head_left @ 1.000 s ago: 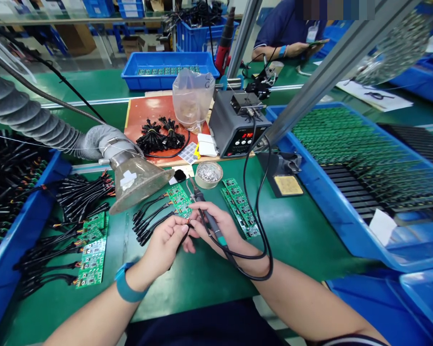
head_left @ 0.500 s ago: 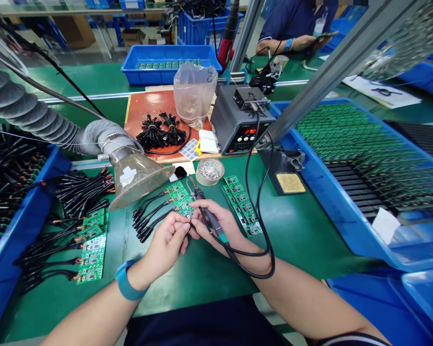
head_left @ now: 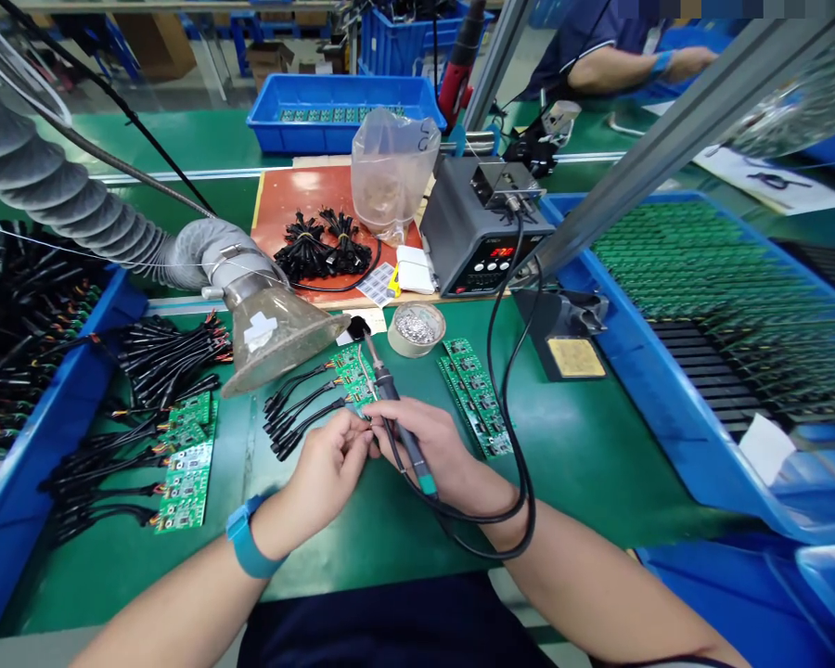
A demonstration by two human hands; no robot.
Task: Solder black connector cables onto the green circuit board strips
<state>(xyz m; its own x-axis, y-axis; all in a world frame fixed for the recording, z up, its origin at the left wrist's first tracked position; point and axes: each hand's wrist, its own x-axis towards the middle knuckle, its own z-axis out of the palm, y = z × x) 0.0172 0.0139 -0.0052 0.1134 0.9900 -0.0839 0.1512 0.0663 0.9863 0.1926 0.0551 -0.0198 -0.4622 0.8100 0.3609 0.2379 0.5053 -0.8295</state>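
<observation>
A soldering iron (head_left: 404, 431) lies in my right hand (head_left: 431, 445), its tip pointing up and away over the bench. My left hand (head_left: 334, 464) is closed in a pinch, its fingertips meeting those of my right hand. The black cable between the fingertips is almost wholly hidden. Just beyond my hands is a green circuit board panel (head_left: 352, 371) with black cables (head_left: 292, 413) attached on its left side. To the right of my right hand lie bare circuit board panels (head_left: 474, 399). A tin of solder scraps (head_left: 417, 329) stands past the iron's tip.
A fume extractor nozzle (head_left: 278, 339) overhangs the bench at left, near wired boards (head_left: 187, 473). Behind stand the soldering station (head_left: 483, 227) and bundled cables (head_left: 324, 246). Iron stand (head_left: 574, 357) and a blue tray of boards (head_left: 668, 417) are at right. A co-worker's arm (head_left: 612, 70) shows behind.
The view has shifted slightly, so the bench things appear farther right. My left fingers have curled in closer to the right ones. The co-worker's hand has moved right.
</observation>
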